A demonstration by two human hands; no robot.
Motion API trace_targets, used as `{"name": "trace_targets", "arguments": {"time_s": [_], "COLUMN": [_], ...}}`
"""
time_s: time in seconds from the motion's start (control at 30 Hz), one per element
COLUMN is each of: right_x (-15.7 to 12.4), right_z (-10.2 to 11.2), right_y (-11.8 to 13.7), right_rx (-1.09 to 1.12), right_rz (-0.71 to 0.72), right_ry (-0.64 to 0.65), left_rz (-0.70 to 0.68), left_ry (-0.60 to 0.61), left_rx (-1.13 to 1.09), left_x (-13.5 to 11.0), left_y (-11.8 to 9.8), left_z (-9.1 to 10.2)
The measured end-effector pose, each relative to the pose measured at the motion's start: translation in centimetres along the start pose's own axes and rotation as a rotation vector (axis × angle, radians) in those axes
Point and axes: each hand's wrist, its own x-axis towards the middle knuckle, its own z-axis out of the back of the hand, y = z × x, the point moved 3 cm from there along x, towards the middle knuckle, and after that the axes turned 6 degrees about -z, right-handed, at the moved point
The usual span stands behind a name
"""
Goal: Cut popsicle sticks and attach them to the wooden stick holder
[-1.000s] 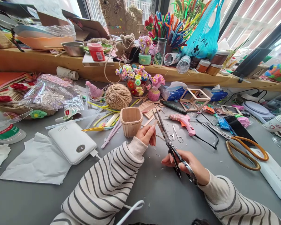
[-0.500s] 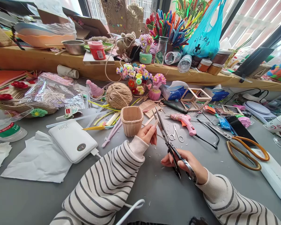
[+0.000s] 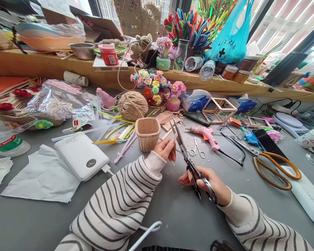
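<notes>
Wrapped around the dark looped handles of slim steel scissors [image 3: 185, 155], the right hand [image 3: 211, 183] holds the 2 pointed blades parted in a narrow V, tips up. Beside those blades, the left hand [image 3: 165, 149] pinches a pale wooden sliver [image 3: 174, 137] between thumb and fingertips. Both hands hover low over the smooth grey table [image 3: 28, 219], flecked with tiny shavings. Just behind the left hand stands a squarish ribbed stick basket [image 3: 147, 134], with a rough round twine ball [image 3: 132, 105] beyond and a pink glue gun [image 3: 206, 134] to the right.
</notes>
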Motion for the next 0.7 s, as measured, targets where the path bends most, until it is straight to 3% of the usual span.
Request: {"name": "trace_targets", "arguments": {"time_s": [0.7], "right_x": [-0.05], "right_z": [-0.27], "right_y": [0.35], "right_rx": [-0.070], "right_rz": [-0.018], "right_ry": [-0.019], "left_rz": [0.013], "left_ry": [0.018], "left_rx": [0.025], "left_x": [-0.22], "left_y": [-0.55], "left_z": [-0.18]}}
